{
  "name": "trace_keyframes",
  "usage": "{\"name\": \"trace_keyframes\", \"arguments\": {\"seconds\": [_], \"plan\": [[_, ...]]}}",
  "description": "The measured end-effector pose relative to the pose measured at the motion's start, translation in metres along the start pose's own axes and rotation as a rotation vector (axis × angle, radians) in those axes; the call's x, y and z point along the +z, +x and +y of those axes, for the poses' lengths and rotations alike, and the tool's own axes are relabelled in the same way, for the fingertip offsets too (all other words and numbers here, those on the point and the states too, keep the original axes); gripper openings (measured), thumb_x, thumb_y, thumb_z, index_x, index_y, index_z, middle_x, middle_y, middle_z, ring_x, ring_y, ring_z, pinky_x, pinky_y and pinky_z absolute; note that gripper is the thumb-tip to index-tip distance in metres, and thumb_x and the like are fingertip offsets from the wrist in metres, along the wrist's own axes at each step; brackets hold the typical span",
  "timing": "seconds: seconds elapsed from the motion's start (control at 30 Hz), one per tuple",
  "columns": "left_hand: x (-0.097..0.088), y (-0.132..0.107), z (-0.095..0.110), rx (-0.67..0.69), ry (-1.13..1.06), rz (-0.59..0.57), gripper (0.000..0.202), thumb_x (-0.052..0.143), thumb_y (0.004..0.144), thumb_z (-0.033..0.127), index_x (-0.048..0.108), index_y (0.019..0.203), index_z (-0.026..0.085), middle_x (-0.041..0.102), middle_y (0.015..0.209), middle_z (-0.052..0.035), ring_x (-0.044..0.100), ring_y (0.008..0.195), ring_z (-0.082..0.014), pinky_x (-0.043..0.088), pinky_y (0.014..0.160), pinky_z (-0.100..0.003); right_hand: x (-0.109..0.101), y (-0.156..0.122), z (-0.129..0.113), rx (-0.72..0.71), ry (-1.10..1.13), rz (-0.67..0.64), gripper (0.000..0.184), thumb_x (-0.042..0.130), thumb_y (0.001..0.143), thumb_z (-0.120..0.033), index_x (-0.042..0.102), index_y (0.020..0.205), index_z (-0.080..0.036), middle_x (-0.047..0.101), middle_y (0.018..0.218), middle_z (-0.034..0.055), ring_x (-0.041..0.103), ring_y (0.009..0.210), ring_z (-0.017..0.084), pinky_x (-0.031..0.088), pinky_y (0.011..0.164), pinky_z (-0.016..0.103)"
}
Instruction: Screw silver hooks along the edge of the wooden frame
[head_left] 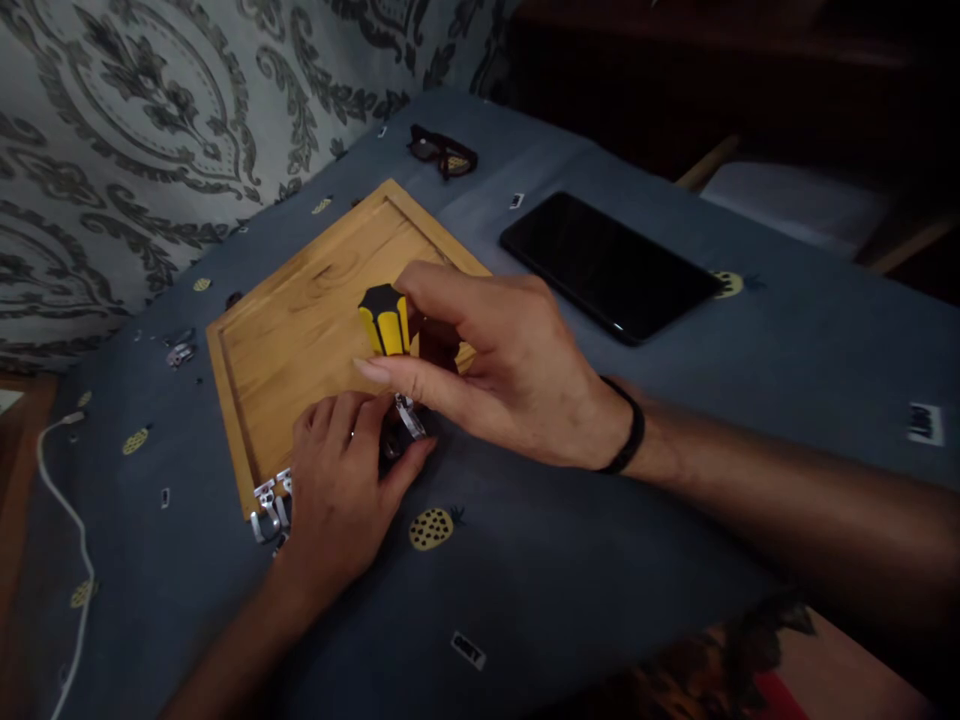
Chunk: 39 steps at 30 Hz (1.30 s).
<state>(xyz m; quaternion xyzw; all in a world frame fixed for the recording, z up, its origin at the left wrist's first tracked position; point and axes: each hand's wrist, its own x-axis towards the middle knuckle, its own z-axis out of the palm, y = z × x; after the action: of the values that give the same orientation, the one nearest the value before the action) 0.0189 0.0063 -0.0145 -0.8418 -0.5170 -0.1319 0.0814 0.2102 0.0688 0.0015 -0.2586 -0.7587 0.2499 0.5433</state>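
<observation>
My right hand (510, 365) grips a screwdriver (388, 325) by its yellow and black handle, which stands nearly upright with its tip pointing down. Beneath it, a small shiny metal hook (409, 418) sits at the near edge of a framed wooden board (300, 350). The thumb and fingers of my left hand (337, 480) close around this hook and the board's edge, hiding part of both. More metal hooks (268, 500) show at the board's left near corner, partly behind my left hand.
A black phone (607, 265) lies right of the board, and dark-framed glasses (442, 152) lie beyond it. Small metal pieces (180, 350) rest on the blue patterned cloth (570, 560) to the left. A white cable (67, 510) runs along the left side; a patterned curtain (165, 90) hangs behind.
</observation>
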Motion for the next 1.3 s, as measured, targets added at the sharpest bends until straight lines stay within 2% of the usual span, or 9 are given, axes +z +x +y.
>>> {"name": "trace_keyframes", "arguments": {"seconds": [0.17,0.43,0.6,0.7,0.87,1.03,1.17,1.23,1.3], "plan": [[0.0,-0.001,0.001,0.008,0.003,0.005,0.032,0.056,0.103,0.045,0.063,0.113,0.016,0.069,0.102,-0.0119,0.062,0.092,-0.0309,0.05,0.082,-0.048,-0.002,0.002,-0.002,0.019,-0.017,-0.066,0.029,0.055,0.104,-0.044,0.053,0.085,-0.021,0.057,0.074,-0.0062,0.057,0.07,0.008,0.05,0.074,0.023],[0.001,-0.001,0.001,-0.004,0.027,0.012,0.035,0.053,0.104,0.049,0.064,0.107,0.016,0.068,0.095,-0.0108,0.062,0.088,-0.0305,0.05,0.08,-0.047,-0.019,0.019,-0.009,0.064,0.076,-0.353,0.029,0.065,0.098,-0.035,0.054,0.076,-0.02,0.051,0.063,-0.0116,0.051,0.062,0.004,0.042,0.068,0.02],[0.001,-0.001,0.001,-0.005,0.023,0.014,0.035,0.053,0.104,0.048,0.066,0.106,0.016,0.07,0.099,-0.0123,0.064,0.088,-0.0305,0.051,0.08,-0.047,-0.017,0.02,-0.013,0.13,0.002,-0.298,0.024,0.064,0.098,-0.027,0.054,0.077,-0.019,0.058,0.073,-0.0078,0.055,0.07,0.007,0.044,0.07,0.023],[0.003,-0.003,0.0,-0.008,0.04,0.041,0.041,0.048,0.104,0.052,0.066,0.111,0.015,0.072,0.103,-0.0139,0.066,0.093,-0.0328,0.052,0.081,-0.049,-0.01,0.02,-0.018,0.133,0.029,-0.297,0.009,0.061,0.099,-0.026,0.06,0.097,-0.017,0.065,0.089,-0.0025,0.061,0.083,0.011,0.049,0.076,0.026],[0.003,-0.004,0.0,-0.023,0.013,-0.021,0.047,0.042,0.105,0.051,0.068,0.118,0.014,0.073,0.114,-0.0176,0.067,0.104,-0.0376,0.052,0.087,-0.055,0.004,0.023,-0.033,0.149,0.261,-0.211,0.02,0.05,0.106,-0.025,0.054,0.122,-0.015,0.066,0.119,0.0032,0.063,0.102,0.014,0.054,0.091,0.03],[0.001,-0.002,0.001,-0.045,-0.005,-0.054,0.042,0.049,0.103,0.05,0.071,0.105,0.014,0.073,0.108,-0.0171,0.066,0.099,-0.0371,0.052,0.087,-0.057,0.022,0.025,-0.041,0.299,0.439,-0.102,0.019,0.047,0.105,-0.022,0.053,0.086,-0.022,0.055,0.084,-0.0021,0.056,0.08,0.011,0.053,0.08,0.023],[0.002,-0.003,0.002,-0.036,0.025,-0.042,0.036,0.057,0.1,0.048,0.07,0.103,0.015,0.073,0.101,-0.0149,0.065,0.094,-0.035,0.052,0.084,-0.053,0.033,0.031,-0.036,0.307,0.587,-0.033,0.033,0.051,0.104,-0.043,0.05,0.078,-0.023,0.041,0.061,-0.0073,0.04,0.052,0.01,0.047,0.059,0.026],[0.002,-0.003,0.002,-0.029,0.018,-0.012,0.034,0.059,0.1,0.047,0.069,0.105,0.015,0.073,0.103,-0.0145,0.065,0.098,-0.0343,0.051,0.087,-0.052,0.033,0.039,-0.032,0.357,0.662,-0.15,0.039,0.045,0.106,-0.046,0.051,0.076,-0.023,0.033,0.051,-0.0094,0.03,0.043,0.009,0.039,0.05,0.026],[0.003,-0.003,0.002,-0.027,0.001,0.023,0.035,0.061,0.1,0.047,0.068,0.11,0.014,0.073,0.108,-0.0153,0.064,0.104,-0.0344,0.05,0.09,-0.051,0.029,0.046,-0.028,0.308,0.736,-0.483,0.044,0.054,0.102,-0.051,0.055,0.07,-0.021,0.036,0.045,-0.0087,0.029,0.039,0.008,0.034,0.046,0.027]]}}
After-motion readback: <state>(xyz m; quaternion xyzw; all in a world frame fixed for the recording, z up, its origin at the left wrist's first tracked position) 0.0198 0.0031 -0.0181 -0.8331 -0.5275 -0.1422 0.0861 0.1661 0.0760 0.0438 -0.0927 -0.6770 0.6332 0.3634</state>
